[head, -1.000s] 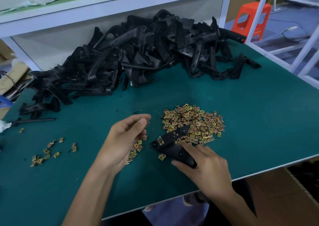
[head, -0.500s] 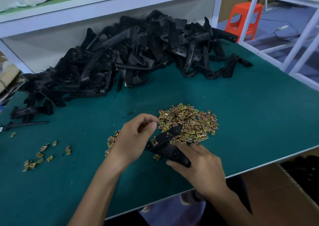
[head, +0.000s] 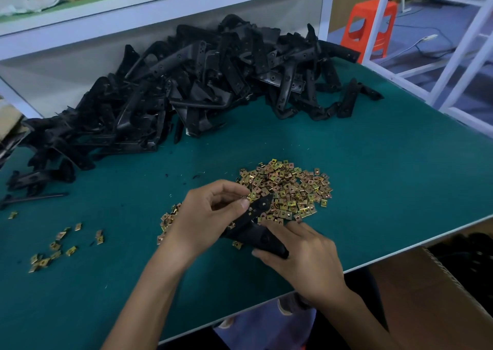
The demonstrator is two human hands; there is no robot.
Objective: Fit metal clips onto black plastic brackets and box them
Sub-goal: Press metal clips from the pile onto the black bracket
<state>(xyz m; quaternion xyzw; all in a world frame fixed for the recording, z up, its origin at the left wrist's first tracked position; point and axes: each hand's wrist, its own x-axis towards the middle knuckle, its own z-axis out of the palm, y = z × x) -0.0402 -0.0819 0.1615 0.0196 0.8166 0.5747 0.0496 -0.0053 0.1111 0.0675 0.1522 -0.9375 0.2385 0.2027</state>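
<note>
A black plastic bracket (head: 257, 225) lies low over the green table (head: 386, 189), near its front edge. My right hand (head: 301, 256) grips the bracket's near end. My left hand (head: 210, 216) pinches a small metal clip (head: 246, 197) between thumb and forefinger at the bracket's far tip. A heap of gold-coloured metal clips (head: 290, 189) lies just behind the bracket. More clips (head: 168, 221) lie partly hidden under my left hand.
A big pile of black brackets (head: 186, 96) fills the back of the table under a white shelf (head: 160, 10). Loose clips (head: 58, 245) are scattered at the left. A cardboard box (head: 437, 296) stands below the table at the right. An orange stool (head: 370, 26) stands beyond.
My left hand has moved right from the small clip patch to the bracket's far tip, with a clip pinched in its fingers. My right hand has kept its hold on the bracket.
</note>
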